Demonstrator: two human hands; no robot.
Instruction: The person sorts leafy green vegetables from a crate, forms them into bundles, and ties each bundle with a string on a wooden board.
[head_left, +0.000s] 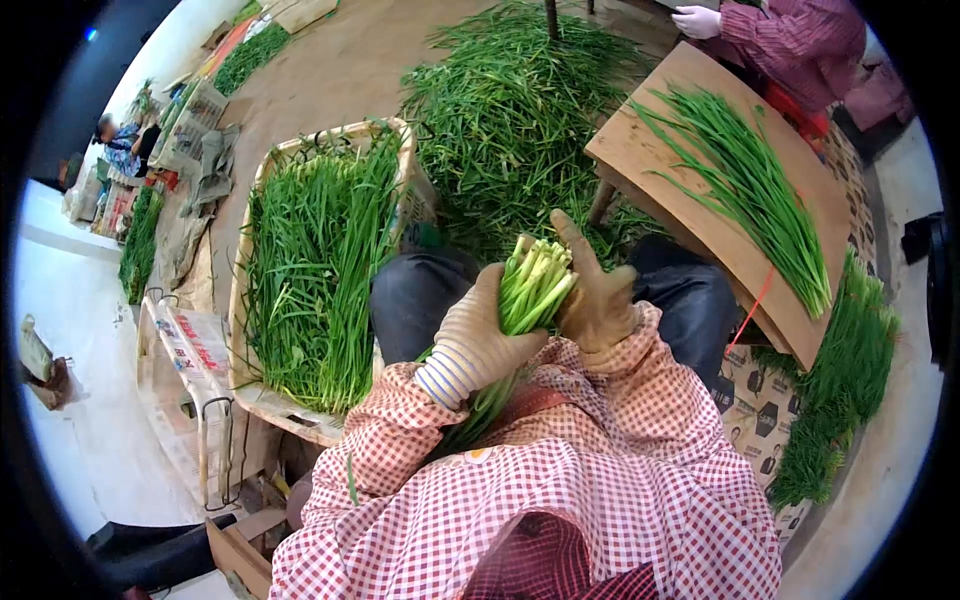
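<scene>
Between your knees [425, 300], L hand [480, 337] grips the chive-like bunch [532, 287], pale ends up; R hand [600, 305] alongside, can't tell if gripping. Hold firm w/o crushing, ends lvl.

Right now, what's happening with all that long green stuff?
Someone in a red-and-white checked top has a bundle of green stalks with pale ends. The tan-gloved left hand grips it; the tan-gloved right hand is by the pale ends, one finger stretched out. More greens fill a cream-coloured crate, some lie on a brown wooden board, and a big green heap covers the floor ahead.
</scene>
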